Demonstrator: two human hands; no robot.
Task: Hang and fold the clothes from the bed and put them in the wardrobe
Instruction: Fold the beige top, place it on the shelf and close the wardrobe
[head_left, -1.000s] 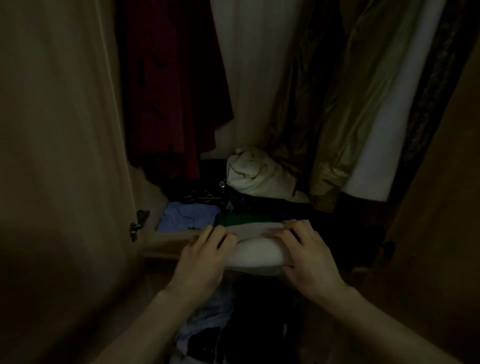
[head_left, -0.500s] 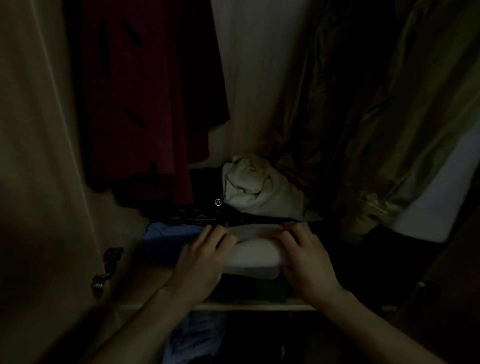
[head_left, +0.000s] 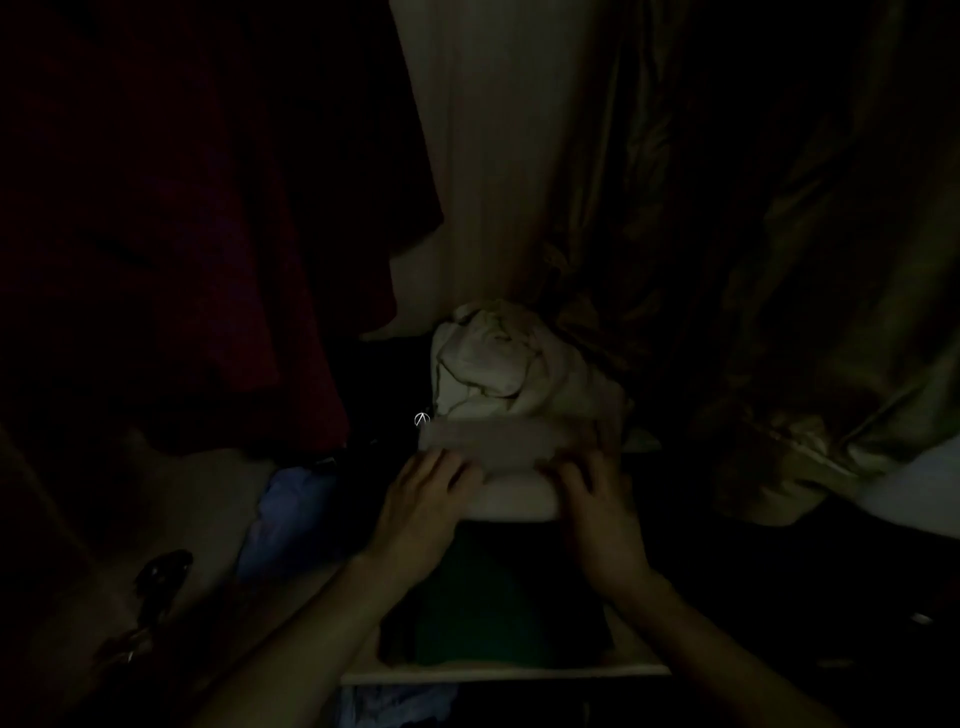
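In the dim wardrobe a folded white garment lies on a dark green folded piece on the shelf. My left hand rests on its left end with fingers spread over the top. On its right end my right hand presses, fingers laid flat on the cloth. Just behind the garment sits a crumpled cream bundle.
A red coat, a cream garment and an olive shiny jacket hang above the shelf. A light blue folded piece lies to the left. The wardrobe door's metal latch is at lower left.
Both hands have pushed the white garment deeper onto the shelf, over the green piece and up to the cream bundle. The view has moved closer in and grown darker.
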